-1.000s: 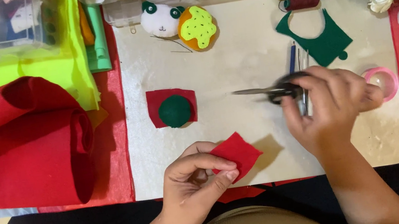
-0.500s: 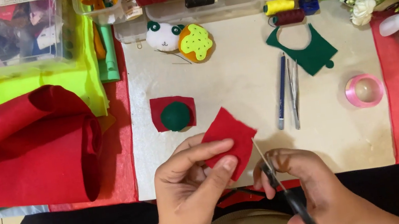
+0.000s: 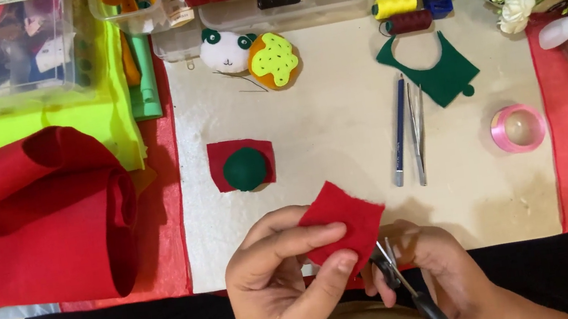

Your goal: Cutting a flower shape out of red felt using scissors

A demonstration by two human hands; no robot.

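Pinching the red felt square [image 3: 342, 227], left hand [image 3: 283, 285] hides its lower edge; right hand [image 3: 437, 271] grips scissors [image 3: 410, 290], handles cut off below.

The felt square [image 3: 341, 224] sits pinched in the left hand [image 3: 283, 285], with the scissors [image 3: 410, 290] in the right hand [image 3: 440, 271] just to its right, blades at its edge. Beyond them on the mat [image 3: 337, 115] lies a dome on a felt patch [image 3: 243, 165]; a pen [image 3: 399, 130] and tweezers [image 3: 418, 133] lie side by side further right, then a ribbon roll [image 3: 518, 128]. The rolled felt [image 3: 34, 224] lies far left.
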